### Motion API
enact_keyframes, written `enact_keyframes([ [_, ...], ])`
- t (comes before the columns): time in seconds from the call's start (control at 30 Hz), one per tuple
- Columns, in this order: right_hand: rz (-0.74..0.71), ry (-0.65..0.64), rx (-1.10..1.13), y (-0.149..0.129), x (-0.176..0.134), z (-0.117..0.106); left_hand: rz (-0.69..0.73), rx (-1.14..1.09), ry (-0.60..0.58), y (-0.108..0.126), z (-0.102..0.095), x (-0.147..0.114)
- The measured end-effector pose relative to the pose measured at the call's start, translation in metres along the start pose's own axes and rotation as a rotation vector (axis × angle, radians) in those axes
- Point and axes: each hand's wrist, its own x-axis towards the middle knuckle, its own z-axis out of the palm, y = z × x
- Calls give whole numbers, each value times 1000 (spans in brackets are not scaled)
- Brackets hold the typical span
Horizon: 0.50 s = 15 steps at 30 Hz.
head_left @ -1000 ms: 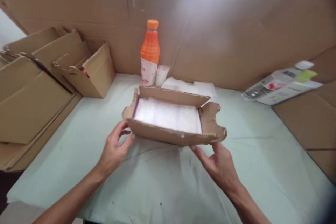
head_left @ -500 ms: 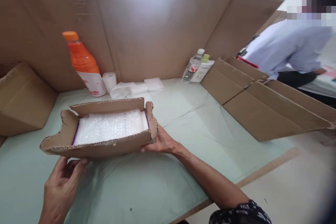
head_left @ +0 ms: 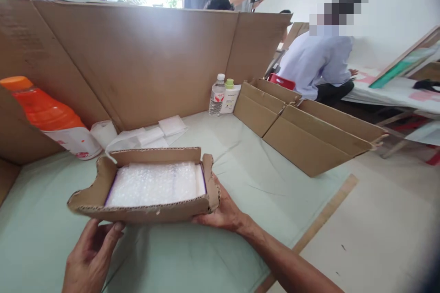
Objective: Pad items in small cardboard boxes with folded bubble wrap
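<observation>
While cupped palm-up under the near right corner of the cardboard tray [head_left: 144,208], right hand [head_left: 223,213] with fingers curled around its end wall, forearm stretched in from lower right. Left hand [head_left: 91,256] below the near left edge, fingers loosely spread, tips just touching the tray's underside. Tray, lined with bubble wrap [head_left: 156,184], held low over the green counter [head_left: 240,155], orange bottle [head_left: 51,116] behind it.

Left hand [head_left: 90,260], right hand [head_left: 223,213] bare; no rings; forearms unsleeved.

Orange bottle [head_left: 51,119] label, clear bottle [head_left: 217,95] label, white bottle [head_left: 228,97] label, print too small to read
</observation>
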Motion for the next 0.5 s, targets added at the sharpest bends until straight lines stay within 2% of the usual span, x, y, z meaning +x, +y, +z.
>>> enact_keyframes([
  [0.07, 16, 93, -43, 5, -4, -19, 76, -28, -77, 16, 27, 17],
  [0.13, 64, 227, -121, 11, -11, -49, 171, -118, -160, 35, 69, 29],
  [0.2, 133, 391, -201, 20, -17, -81, 297, -223, -237, 52, 112, 34],
  [0.27, 195, 545, -239, 32, -16, -112, 406, -218, -328, 64, 144, 29],
  [0.3, 209, 609, -247, 39, -11, -126, 447, -183, -380, 66, 153, 24],
  [0.37, 197, 715, -277, 55, 5, -151, 494, -89, -477, 63, 160, 12],
  [0.43, 161, 796, -325, 71, 29, -171, 506, -7, -524, 52, 156, 2],
  [0.5, 149, 813, -371, 85, 53, -186, 536, 46, -507, 35, 147, -6],
])
